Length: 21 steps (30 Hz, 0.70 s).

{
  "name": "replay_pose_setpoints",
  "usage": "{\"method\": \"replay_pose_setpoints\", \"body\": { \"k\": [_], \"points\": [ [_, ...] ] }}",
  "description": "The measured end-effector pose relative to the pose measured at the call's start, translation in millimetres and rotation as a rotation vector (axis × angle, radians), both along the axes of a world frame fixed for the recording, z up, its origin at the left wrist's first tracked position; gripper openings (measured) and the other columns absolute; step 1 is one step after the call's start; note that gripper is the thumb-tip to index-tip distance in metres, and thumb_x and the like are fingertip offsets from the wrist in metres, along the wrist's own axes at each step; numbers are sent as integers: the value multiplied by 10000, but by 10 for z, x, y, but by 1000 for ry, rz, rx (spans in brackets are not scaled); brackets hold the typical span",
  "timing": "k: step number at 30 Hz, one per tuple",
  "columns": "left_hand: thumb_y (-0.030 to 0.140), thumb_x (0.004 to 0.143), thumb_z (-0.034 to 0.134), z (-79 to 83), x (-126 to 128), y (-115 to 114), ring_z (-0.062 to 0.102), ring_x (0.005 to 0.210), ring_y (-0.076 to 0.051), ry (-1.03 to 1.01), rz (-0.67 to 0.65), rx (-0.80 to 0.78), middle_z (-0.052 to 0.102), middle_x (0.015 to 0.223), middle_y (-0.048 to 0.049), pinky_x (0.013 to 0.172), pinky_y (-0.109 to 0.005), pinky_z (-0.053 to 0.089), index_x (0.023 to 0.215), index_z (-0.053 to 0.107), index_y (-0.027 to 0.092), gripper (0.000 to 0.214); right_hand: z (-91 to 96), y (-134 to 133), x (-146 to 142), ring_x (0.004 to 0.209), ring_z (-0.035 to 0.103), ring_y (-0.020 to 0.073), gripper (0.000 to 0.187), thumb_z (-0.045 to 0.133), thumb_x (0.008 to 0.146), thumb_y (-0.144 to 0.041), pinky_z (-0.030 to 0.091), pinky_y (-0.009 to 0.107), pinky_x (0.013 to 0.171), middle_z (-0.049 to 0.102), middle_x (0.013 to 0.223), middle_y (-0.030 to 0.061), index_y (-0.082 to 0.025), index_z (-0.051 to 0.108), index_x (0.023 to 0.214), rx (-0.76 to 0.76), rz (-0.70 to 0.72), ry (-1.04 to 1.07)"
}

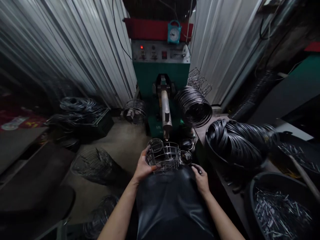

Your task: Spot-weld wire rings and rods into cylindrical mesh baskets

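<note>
A round wire basket [165,157] rests on the black apron [172,203] over my lap, just below the metal arm [165,111] of the green machine [161,76]. My left hand [144,165] is closed on the basket's left side. My right hand [201,178] lies on the apron to the right of the basket, fingers curled on a small thin piece that I cannot make out.
Coils of wire rings [195,106] hang beside the machine; a tub of dark rings [237,140] and a bin of short metal pieces [280,206] stand to the right. Wire cages [96,165] lie on the floor at left. Corrugated metal walls close in behind.
</note>
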State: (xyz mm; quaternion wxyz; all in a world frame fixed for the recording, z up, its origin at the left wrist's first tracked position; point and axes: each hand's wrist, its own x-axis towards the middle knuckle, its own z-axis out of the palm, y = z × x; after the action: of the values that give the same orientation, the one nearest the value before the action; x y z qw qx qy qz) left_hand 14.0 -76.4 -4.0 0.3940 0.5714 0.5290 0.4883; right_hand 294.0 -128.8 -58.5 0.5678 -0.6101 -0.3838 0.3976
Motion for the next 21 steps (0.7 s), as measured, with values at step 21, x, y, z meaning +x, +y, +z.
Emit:
{"method": "replay_pose_setpoints", "body": {
  "k": [21],
  "points": [
    [289,493,746,528,442,-265,394,1195,-333,798,-48,178,446,1258,-126,996,-482,309,1306,374,226,896,1145,375,-642,574,501,102,166,640,587,-126,356,189,514,551,593,-65,-196,526,687,-45,478,-597]
  ]
}}
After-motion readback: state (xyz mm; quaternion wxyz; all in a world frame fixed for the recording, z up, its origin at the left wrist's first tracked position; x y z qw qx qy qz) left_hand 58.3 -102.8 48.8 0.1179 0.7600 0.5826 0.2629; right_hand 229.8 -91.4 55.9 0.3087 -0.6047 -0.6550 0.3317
